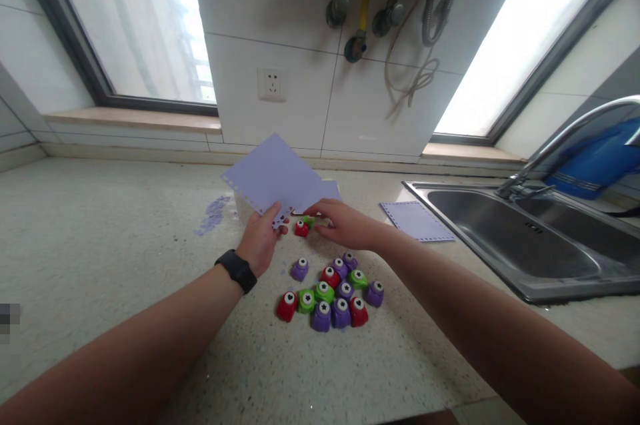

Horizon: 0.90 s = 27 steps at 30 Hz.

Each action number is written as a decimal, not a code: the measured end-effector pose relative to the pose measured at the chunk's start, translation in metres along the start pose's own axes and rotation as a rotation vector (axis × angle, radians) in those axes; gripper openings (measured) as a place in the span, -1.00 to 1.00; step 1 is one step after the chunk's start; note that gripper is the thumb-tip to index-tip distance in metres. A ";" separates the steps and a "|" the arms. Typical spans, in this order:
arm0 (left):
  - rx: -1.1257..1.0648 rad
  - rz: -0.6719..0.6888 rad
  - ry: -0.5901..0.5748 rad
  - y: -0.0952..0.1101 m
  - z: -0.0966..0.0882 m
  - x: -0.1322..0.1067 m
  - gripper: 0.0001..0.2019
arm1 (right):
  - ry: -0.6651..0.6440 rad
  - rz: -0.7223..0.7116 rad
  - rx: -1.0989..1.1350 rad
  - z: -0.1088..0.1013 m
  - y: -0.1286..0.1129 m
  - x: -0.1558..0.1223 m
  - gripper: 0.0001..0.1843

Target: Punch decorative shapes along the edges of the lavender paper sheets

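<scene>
My left hand [263, 238] pinches the lower corner of a lilac sheet of paper [274, 171], which tilts up off the counter and has small holes punched along two edges. My right hand [340, 221] is at the right of that corner, its fingers bent beside a red craft punch [301, 229] and a green craft punch [309, 219]. Whether the right fingers grip the green punch is hard to make out. Nearer to me, several red, green and purple craft punches [324, 291] stand in a cluster, with one purple punch [300, 269] a little apart.
Lilac paper scraps [214, 215] lie on the counter [125, 225] at left. A punched lilac sheet [417, 221] lies by the steel sink [475, 211] at right. Another lilac sheet [332, 189] shows behind my right hand. The tiled wall [300, 125] bounds the back.
</scene>
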<state>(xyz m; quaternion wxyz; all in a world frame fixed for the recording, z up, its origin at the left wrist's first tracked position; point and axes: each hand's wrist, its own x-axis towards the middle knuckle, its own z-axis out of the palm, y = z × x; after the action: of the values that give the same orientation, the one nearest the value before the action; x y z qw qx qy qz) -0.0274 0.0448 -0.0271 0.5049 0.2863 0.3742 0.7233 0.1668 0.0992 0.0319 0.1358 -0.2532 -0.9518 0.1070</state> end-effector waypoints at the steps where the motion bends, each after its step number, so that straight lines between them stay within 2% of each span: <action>1: -0.003 0.000 -0.002 0.000 0.000 0.000 -0.74 | -0.006 -0.018 -0.028 -0.003 -0.007 -0.003 -0.68; 4: -0.016 -0.002 -0.010 0.001 0.001 0.000 -0.72 | -0.057 -0.075 -0.032 -0.011 -0.026 -0.009 -0.73; 7: -0.029 -0.010 -0.018 0.001 0.001 -0.001 -0.72 | -0.208 -0.198 0.030 -0.011 -0.041 -0.010 -0.68; 11: -0.042 -0.016 -0.028 0.002 0.002 -0.003 -0.70 | -0.288 -0.268 -0.010 -0.002 -0.046 -0.006 -0.76; 13: -0.046 -0.016 -0.036 0.003 0.003 -0.004 -0.68 | -0.287 -0.253 0.007 0.001 -0.042 -0.005 -0.74; 18: -0.041 -0.017 -0.065 0.005 0.006 -0.006 -0.71 | -0.279 -0.157 0.059 -0.004 -0.032 -0.011 -0.48; 23: 0.003 -0.028 -0.086 0.004 0.006 -0.008 -0.72 | -0.146 -0.038 -0.056 -0.004 -0.037 -0.014 -0.64; 27: 0.044 -0.032 -0.079 0.003 0.005 -0.009 -0.68 | -0.176 -0.023 -0.178 0.001 -0.039 -0.010 -0.82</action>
<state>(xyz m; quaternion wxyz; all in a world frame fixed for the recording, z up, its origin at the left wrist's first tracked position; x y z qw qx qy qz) -0.0222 0.0366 -0.0220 0.5243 0.3195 0.3744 0.6948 0.1575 0.0612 0.0395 0.0300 -0.2428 -0.9687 0.0425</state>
